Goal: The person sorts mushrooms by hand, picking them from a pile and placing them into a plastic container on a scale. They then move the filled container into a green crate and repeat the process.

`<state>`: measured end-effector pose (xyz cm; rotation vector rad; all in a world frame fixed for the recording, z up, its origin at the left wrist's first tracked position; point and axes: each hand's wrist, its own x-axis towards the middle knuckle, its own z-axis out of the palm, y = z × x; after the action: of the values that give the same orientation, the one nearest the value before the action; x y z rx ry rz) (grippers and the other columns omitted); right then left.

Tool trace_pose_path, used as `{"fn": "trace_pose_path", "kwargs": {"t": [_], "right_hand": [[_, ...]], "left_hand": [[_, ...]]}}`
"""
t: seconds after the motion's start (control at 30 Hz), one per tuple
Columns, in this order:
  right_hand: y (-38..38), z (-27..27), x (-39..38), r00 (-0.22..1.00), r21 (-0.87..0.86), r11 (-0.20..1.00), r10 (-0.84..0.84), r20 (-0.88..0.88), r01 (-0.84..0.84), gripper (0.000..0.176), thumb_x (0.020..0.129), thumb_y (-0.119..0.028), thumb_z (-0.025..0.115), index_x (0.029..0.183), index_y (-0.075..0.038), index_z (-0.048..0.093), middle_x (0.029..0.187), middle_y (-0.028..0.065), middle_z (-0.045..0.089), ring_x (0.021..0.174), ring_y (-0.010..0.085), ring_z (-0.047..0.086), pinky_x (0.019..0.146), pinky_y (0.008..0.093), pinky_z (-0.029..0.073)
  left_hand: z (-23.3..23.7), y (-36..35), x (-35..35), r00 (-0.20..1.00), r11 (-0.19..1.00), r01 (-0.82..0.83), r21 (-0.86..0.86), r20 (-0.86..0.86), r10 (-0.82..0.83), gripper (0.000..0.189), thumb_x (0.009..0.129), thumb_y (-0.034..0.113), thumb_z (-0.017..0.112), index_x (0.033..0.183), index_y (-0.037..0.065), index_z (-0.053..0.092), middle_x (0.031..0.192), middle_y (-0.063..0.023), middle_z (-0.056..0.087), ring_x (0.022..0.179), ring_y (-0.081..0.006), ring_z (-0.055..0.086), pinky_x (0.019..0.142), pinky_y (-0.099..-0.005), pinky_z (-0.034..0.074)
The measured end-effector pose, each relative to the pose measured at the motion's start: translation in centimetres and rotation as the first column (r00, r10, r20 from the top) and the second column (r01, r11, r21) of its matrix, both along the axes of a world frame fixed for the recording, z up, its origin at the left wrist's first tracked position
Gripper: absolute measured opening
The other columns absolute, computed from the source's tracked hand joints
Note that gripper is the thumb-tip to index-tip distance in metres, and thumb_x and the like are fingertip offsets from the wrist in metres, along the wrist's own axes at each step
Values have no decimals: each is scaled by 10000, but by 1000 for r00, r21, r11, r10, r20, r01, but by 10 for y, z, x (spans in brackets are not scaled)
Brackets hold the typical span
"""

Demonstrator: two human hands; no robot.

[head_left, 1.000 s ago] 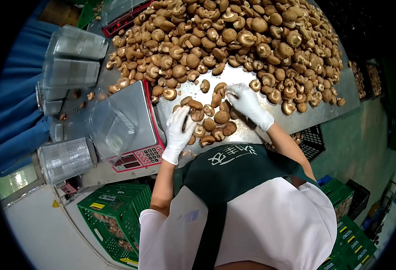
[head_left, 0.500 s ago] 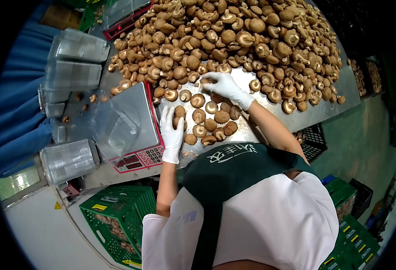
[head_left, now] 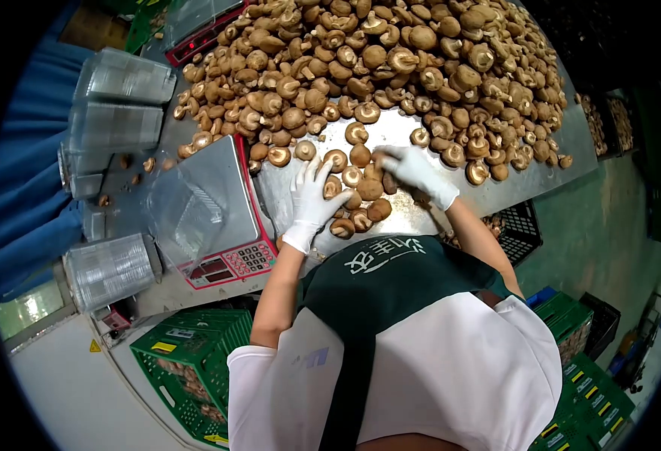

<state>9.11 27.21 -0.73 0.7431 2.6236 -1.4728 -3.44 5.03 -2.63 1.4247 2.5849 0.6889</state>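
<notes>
My left hand (head_left: 315,198), in a white glove, rests with spread fingers at the left side of a small group of brown mushrooms (head_left: 372,189). Its thumb and fingertips touch the caps there. On the group's right side is my right hand (head_left: 418,174), also gloved, reaching left with its fingertips against a mushroom; these are blurred, and whether they grip it is hidden. One mushroom (head_left: 356,134), stem side up, lies just beyond the group. Behind both hands rises a big heap of mushrooms (head_left: 390,60) on the metal table (head_left: 488,197).
Left of my left hand stands a red-edged scale (head_left: 225,268) with a clear plastic tray (head_left: 188,207) on its plate. Stacked clear trays (head_left: 116,124) line the table's left side. Green crates (head_left: 188,334) stand below, and a black crate (head_left: 522,233) sits beneath the right edge.
My left hand has moved right and onto the group of mushrooms, which is now more tightly bunched. My right hand has come back from the heap's edge, toward my body and to the right.
</notes>
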Motion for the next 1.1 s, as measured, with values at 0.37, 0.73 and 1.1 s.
{"fn": "trace_pose_path", "kwargs": {"t": [0.37,0.73,1.1], "right_hand": [[21,-20,-71,994,594,804,45,-97,22,575,782,-179,602,1304,7,450,1333,196,476,1163,404,456,1002,433,407],[4,-6,-77,921,319,936,-17,-390,153,311,820,-182,626,1115,-88,651,1006,168,659,949,332,613,835,400,497],[-45,-18,-75,944,506,862,202,-261,-45,304,792,-138,571,1082,-49,590,1160,164,562,992,370,562,856,449,464]], "left_hand": [[-9,56,-41,1000,983,-16,-183,-18,13,869,759,676,563,1448,195,339,1548,-176,109,1398,-429,140,1097,-602,100],[14,9,-34,998,1000,31,-6,49,-30,769,748,450,707,1393,145,419,1453,-177,335,1346,-362,294,1109,-492,188],[2,18,-19,993,984,98,-146,-54,-107,901,711,570,669,1421,121,341,1423,-118,369,1286,-359,342,1044,-483,316]]}}
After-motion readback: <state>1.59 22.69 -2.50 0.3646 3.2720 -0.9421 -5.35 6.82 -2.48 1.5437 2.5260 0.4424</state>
